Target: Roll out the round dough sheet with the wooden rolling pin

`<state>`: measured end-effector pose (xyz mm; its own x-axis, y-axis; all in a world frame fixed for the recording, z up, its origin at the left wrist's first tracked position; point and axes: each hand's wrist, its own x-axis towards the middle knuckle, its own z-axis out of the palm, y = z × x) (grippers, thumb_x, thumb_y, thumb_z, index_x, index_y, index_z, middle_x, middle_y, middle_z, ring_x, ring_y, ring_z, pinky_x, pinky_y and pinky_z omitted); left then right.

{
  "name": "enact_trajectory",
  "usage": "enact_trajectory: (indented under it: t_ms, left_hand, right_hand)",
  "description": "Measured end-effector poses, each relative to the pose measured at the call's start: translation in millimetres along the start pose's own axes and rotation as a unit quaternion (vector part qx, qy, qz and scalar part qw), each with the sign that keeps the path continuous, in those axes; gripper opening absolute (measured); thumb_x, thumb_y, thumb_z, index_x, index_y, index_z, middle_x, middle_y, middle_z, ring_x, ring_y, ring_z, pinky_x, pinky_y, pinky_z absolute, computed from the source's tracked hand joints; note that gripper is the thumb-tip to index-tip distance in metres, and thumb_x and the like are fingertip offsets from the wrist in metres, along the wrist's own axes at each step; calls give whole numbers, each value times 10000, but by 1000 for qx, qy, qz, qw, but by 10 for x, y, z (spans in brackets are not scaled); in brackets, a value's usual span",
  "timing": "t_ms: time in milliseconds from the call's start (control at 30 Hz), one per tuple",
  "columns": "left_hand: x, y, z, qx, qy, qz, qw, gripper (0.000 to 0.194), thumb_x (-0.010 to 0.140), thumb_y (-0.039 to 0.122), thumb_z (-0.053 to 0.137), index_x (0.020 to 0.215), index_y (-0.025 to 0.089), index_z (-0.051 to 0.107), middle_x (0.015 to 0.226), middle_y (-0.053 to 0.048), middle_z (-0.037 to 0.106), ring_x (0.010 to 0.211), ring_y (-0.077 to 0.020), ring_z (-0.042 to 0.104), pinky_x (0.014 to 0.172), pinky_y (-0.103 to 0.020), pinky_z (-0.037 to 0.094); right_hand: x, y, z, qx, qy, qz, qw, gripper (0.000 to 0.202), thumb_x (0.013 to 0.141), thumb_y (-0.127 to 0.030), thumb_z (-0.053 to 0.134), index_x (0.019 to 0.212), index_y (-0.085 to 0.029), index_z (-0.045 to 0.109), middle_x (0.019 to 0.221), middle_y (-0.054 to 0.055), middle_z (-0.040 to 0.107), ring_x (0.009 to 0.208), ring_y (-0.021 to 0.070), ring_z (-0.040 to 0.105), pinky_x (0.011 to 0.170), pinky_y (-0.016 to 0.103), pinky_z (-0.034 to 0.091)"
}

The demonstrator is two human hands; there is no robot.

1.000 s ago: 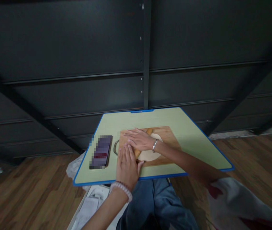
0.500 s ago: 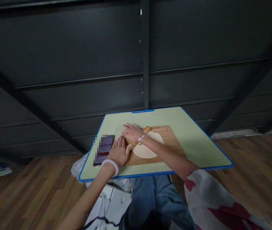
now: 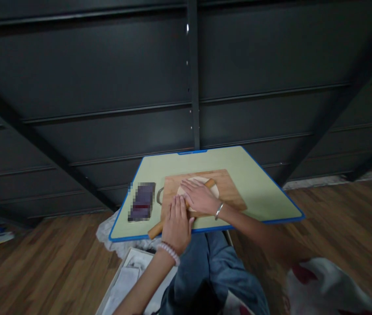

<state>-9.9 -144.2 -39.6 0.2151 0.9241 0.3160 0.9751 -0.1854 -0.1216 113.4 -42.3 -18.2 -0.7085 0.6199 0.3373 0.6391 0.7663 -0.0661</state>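
So you've got both palms down on the rolling pin [image 3: 155, 230], which lies at a slant over a flat round of dough [image 3: 215, 191] on the wooden board [image 3: 233, 192]. One end of the pin pokes out past the board's near left corner, over the blue edge of the worktop [image 3: 254, 175], and the other end shows just beyond your right hand [image 3: 202, 198].

Your left hand [image 3: 176, 226] is nearer to you, fingers straight and side by side, thumb out to the side. Your right is angled across the middle of the dough, fingers reaching out flat. Neither grip is closed round the pin; both are open and laid on top, fingertips right by each other.

The board has a metal handle [image 3: 159, 196] on its left side, and your phone [image 3: 145, 201] lies just left of that, part of it pixelated. You've got a beaded bracelet [image 3: 169, 253] on the left wrist and a silver bangle [image 3: 219, 211] on the right. Your jeans [image 3: 202, 267] show under the near edge, with some crumpled white plastic [image 3: 105, 232] down to the left.
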Motion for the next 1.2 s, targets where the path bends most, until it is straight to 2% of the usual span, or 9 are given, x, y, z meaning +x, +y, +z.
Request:
enact_trajectory:
  t_ms: [100,233,400,533,667,800,900,1000,1200]
  left_hand:
    - [-130,99,-1,-19,10,15,1000,621,911,358,397,1407,-8,327,1472,-217,329,1370,-332,287,1084,-452,314]
    - [-287,183,10,-18,28,10,999,601,908,348,406,1413,29,342,1496,-188,293,1401,-329,210,1105,-492,275]
    - [-286,131,-27,-12,33,-21,999,556,931,359,357,1416,86,365,1493,-145,321,1388,-331,248,1109,-552,232]
    - [-31,-43,-23,-19,23,-38,999,544,960,366,285,1384,43,397,1439,-179,405,1357,-292,333,1104,-495,272]
    - [324,-275,94,-28,6,3,1000,566,953,378,306,1339,-19,424,1388,-222,456,1333,-293,373,1097,-455,293]
    - [563,-442,217,-44,-14,44,998,565,951,374,278,1330,-20,422,1373,-218,475,1319,-284,394,1090,-434,302]
    - [677,-481,258,-53,-16,45,997,578,953,382,249,1353,-9,394,1392,-222,450,1329,-270,383,1088,-431,303]
    - [841,-470,291,-54,-25,20,998,574,960,377,216,1356,8,408,1402,-204,445,1331,-252,383,1090,-410,299]
    - [1345,-457,418,-48,-71,-11,996,577,970,361,148,1341,46,458,1420,-157,438,1362,-235,333,1130,-417,213]
  right_hand:
    - [-270,-36,-62,10,10,-2,1000,460,961,-280,322,1340,-65,472,1402,137,473,1342,207,350,1135,384,232]
    - [-650,-130,-178,28,26,-4,999,476,959,-322,366,1376,-100,426,1439,122,429,1356,209,318,1138,405,233]
    - [-876,-274,-255,41,37,10,998,508,945,-297,399,1423,-129,351,1457,107,404,1358,206,311,1137,421,227]
    - [-817,-253,-229,37,40,17,998,464,971,-310,349,1406,-153,383,1450,81,421,1360,189,310,1130,411,232]
    - [-684,-116,-191,9,36,3,999,469,966,-293,368,1415,-157,376,1444,87,428,1361,195,311,1119,419,250]
    - [-576,10,-173,-9,33,-9,999,498,956,-301,397,1428,-150,354,1450,99,416,1368,208,302,1128,434,230]
    - [-511,76,-187,-10,25,-12,1000,520,948,-344,419,1421,-136,368,1455,110,407,1369,223,300,1133,433,231]
    - [-452,131,-222,-5,22,-5,1000,536,945,-389,419,1411,-125,387,1448,121,415,1366,232,307,1138,426,232]
    - [-405,262,-264,2,13,24,1000,595,930,-413,440,1425,-96,350,1465,154,377,1367,247,303,1138,428,248]
